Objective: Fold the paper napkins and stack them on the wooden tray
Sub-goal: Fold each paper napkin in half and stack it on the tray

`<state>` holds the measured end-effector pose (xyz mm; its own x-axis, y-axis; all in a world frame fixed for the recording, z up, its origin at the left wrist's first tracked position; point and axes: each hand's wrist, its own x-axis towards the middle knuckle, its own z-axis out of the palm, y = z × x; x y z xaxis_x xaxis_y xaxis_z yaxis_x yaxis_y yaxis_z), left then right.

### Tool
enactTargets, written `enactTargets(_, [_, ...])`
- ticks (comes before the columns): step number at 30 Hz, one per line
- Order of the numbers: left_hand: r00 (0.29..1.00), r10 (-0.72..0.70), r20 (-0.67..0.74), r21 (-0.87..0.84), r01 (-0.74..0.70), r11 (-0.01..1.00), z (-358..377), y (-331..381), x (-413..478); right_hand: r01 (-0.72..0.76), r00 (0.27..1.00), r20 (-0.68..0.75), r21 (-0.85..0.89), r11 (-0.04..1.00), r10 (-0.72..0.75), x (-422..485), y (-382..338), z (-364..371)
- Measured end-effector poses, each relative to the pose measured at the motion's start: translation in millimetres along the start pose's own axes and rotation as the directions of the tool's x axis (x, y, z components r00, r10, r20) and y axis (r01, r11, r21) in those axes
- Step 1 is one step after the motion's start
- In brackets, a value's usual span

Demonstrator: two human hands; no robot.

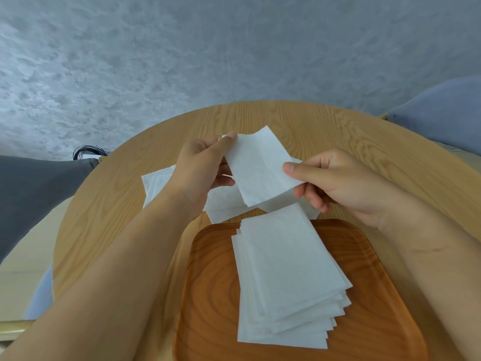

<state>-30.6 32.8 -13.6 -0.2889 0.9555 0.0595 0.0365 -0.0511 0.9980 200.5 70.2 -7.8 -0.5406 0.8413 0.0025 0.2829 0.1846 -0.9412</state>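
A folded white paper napkin [257,168] is held in the air above the table between both hands. My left hand [200,168] pinches its left edge between thumb and fingers. My right hand [335,178] pinches its right edge, thumb on top. Under them, a pile of unfolded white napkins [156,183] lies on the table, partly hidden by my left hand. Nearer to me, the wooden tray [210,282] carries a fanned stack of several folded napkins [283,277].
Everything sits on a round light-wood table [338,126]. A dark grey chair [33,194] stands at the left and a blue-grey chair [442,105] at the far right. A coil of black cable [88,152] lies on the floor beyond the left edge.
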Motion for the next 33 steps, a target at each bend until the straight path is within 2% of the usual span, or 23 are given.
enactTargets(6, [0.966, -0.016, 0.259, 0.068, -0.002, 0.998, -2, -2, -3, 0.014, 0.986, 0.165, 0.091, 0.996, -0.029, -4, -4, -3])
enactTargets(9, [0.92, -0.043, 0.389, 0.099, 0.005, 0.995, -2, -1, -6, 0.012, 0.987, 0.159, 0.132, 0.991, -0.033, -1, -2, -4])
enactTargets(15, [0.833, -0.079, 0.547, 0.239, -0.065, 0.969, 0, 2, -10, 0.021, 0.98, 0.198, 0.037, 0.999, -0.028, -1, 0, -9])
enactTargets(22, [0.807, -0.117, 0.579, 0.315, -0.089, 0.945, 0, -3, -7, -0.056, 0.95, 0.306, -0.035, 0.998, 0.064, -2, 0, -12])
enactTargets(27, [0.794, -0.123, 0.595, 0.333, -0.105, 0.937, 2, -5, -8, -0.078, 0.919, 0.372, -0.156, 0.985, 0.131, -4, 0, -17])
enactTargets(29, [0.814, -0.099, 0.572, 0.347, -0.13, 0.929, 5, -7, -7, -0.09, 0.929, 0.332, -0.229, 0.969, 0.165, -4, 0, -21])
enactTargets(31, [0.864, -0.027, 0.503, 0.403, -0.207, 0.891, 6, -10, -5, -0.104, 0.975, 0.158, -0.284, 0.953, 0.154, 1, 5, -24])
enactTargets(33, [0.907, 0.067, 0.416, 0.456, -0.272, 0.847, 7, -14, -3, -0.099, 0.995, -0.059, -0.336, 0.937, 0.084, 10, 16, -26])
